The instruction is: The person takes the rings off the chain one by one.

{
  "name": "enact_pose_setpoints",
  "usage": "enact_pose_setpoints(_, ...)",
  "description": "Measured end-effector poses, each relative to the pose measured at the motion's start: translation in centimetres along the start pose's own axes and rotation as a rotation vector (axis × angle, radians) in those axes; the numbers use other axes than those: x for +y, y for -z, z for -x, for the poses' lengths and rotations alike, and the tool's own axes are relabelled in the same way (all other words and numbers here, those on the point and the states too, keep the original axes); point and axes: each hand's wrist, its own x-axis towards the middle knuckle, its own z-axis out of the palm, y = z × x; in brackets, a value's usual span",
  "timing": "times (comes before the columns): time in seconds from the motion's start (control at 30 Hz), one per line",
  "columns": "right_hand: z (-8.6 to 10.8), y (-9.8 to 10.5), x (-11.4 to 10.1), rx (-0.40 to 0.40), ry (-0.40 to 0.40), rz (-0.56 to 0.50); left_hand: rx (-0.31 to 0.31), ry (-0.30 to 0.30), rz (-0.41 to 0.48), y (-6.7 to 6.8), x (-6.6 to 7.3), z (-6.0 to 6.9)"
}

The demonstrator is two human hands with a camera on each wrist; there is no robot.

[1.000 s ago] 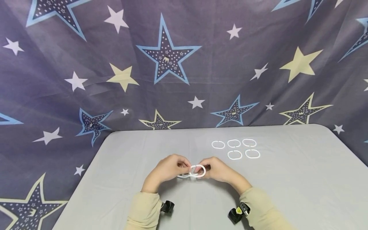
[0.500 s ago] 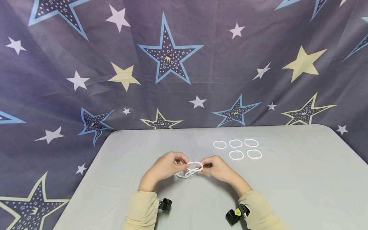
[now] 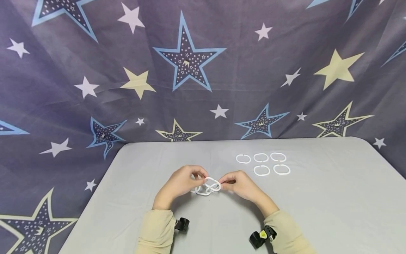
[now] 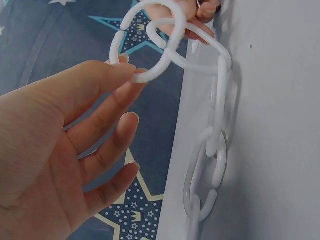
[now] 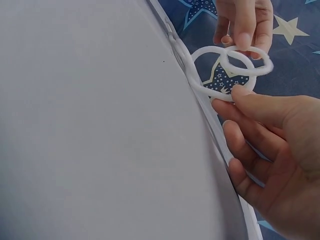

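Note:
In the head view my left hand [image 3: 182, 182] and right hand [image 3: 240, 184] meet low over the table's middle, around a short chain of white plastic links. Thumb and fingertips of the left hand pinch the end link [image 4: 178, 30], an oval ring with a small gap in its side. It crosses a second open link [image 4: 200, 67], and in the right wrist view my right thumb and forefinger pinch that link [image 5: 197, 54]. Several joined links [image 4: 220, 110] trail from it along the table in the left wrist view. Fingers partly hide where the two held links meet.
Several loose white links [image 3: 261, 170] lie in two rows on the grey table [image 3: 323, 197], behind and right of my hands. A star-patterned cloth [image 3: 222, 70] hangs behind the table's far edge. Each wrist carries a black camera [image 3: 257, 240].
Both hands have shifted slightly away from me. The end link has tilted and moved a little left, while the right fingers have drawn to its right edge. The loose links stay put.

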Motion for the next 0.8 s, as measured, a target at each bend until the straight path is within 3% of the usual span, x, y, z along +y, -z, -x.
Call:
enact_pose_setpoints(0.4,-0.02,-0.25,-0.09,0.039,-0.022,-0.028,0.060,0.022,-0.076,0.36,-0.40,0.17)
enact_pose_setpoints(0.67,0.01,-0.42,-0.58,0.104,-0.066,-0.046,0.175,-0.058,-0.178,0.68,-0.36,0.23)
enact_pose_setpoints(0.8,-0.07,-0.52,-0.73,0.128,-0.071,-0.052,0.199,-0.098,-0.218,0.57,-0.53,0.16)
